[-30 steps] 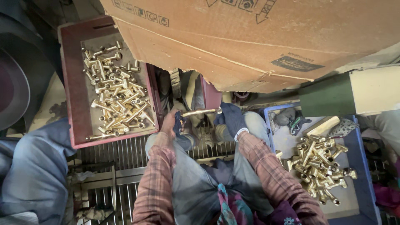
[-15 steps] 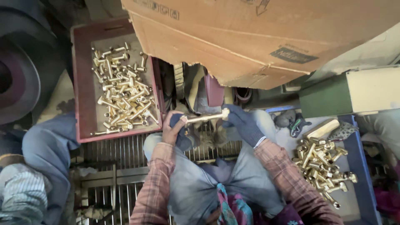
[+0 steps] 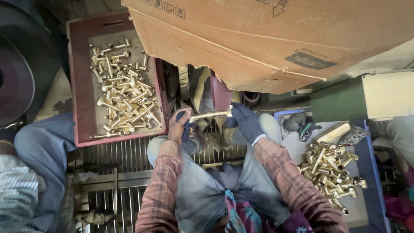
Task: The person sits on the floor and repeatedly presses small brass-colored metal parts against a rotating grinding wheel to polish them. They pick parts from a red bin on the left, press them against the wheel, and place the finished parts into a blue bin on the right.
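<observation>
Both forearms reach forward over the knees; left hand [image 3: 179,126] and gloved right hand [image 3: 246,123] each grip an end of the brass rod [image 3: 210,114], level between them

soft daylight from top right, overall moderately bright. cardboard box [image 3: 276,39] is well lit and casts shade on the gap beneath it. left side dim, dark wheel [image 3: 15,80] nearly black. glints on brass parts [image 3: 123,97] in the red tray [image 3: 82,108], no blown glare. focus sharp at centre, slight softness and wide-angle stretch at the edges.
</observation>
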